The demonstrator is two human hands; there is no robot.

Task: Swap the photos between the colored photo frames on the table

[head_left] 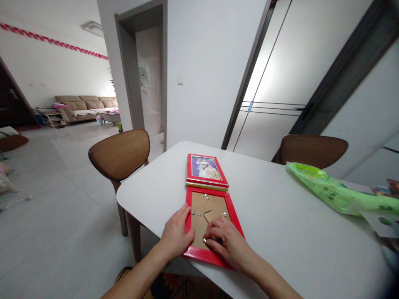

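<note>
A red picture frame [232, 212] lies face down at the near edge of the white table [280, 224], its brown backing board and small metal clips showing. My left hand [177, 236] grips the frame's left edge, thumb on the backing. My right hand [227, 243] rests on the lower part of the backing, fingers curled and pressing at a clip there. Just beyond it lies a stack of frames, the top red one [206, 170] face up with a photo in it.
A green plastic package [336, 191] and some papers [383, 222] lie on the table's right side. Two wooden chairs stand at the table, one at the left [120, 155] and one at the far side [313, 149]. A living room with a sofa [84, 107] opens at left.
</note>
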